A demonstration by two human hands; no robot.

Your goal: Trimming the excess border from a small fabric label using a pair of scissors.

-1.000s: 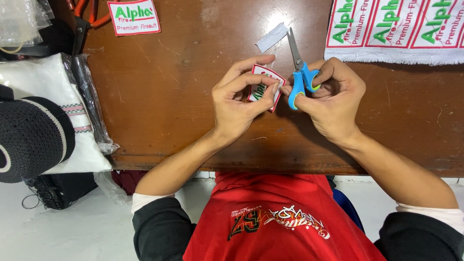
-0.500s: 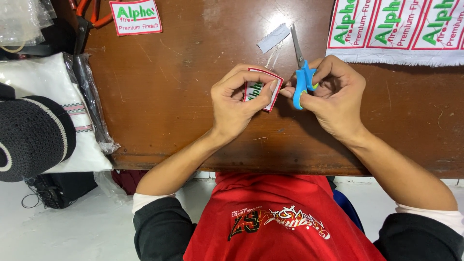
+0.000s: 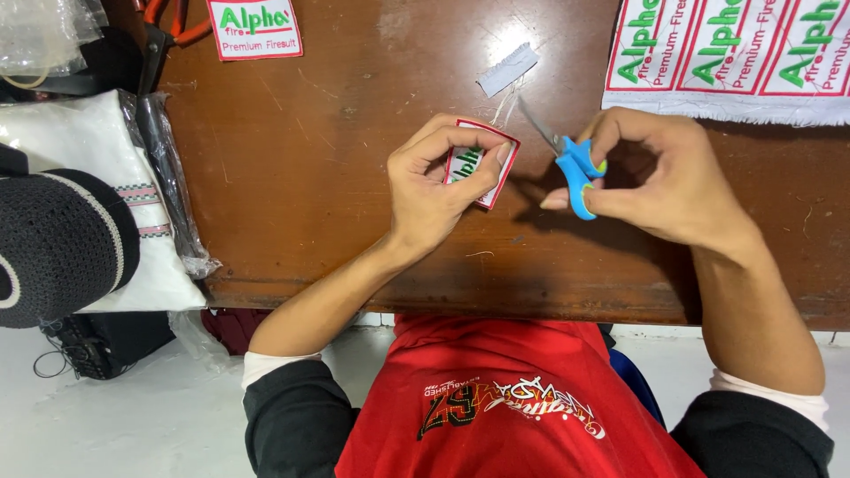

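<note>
Wooden table (image 3: 310, 177): left hand (image 3: 434, 190) pinches patch (image 3: 480, 165), right hand (image 3: 668, 181) grips scissors (image 3: 567, 159).

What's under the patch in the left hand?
Fingers of the left hand curl beneath the patch; below is the brown wooden table. The patch's back side stays hidden.

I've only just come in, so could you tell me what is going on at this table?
A person at a wooden table holds a small red-edged patch in the left hand and blue scissors in the right hand. The blades point toward the patch but sit just apart from it. A grey scrap lies above, a strip of uncut patches at the top right, and one finished patch at the top left.
</note>
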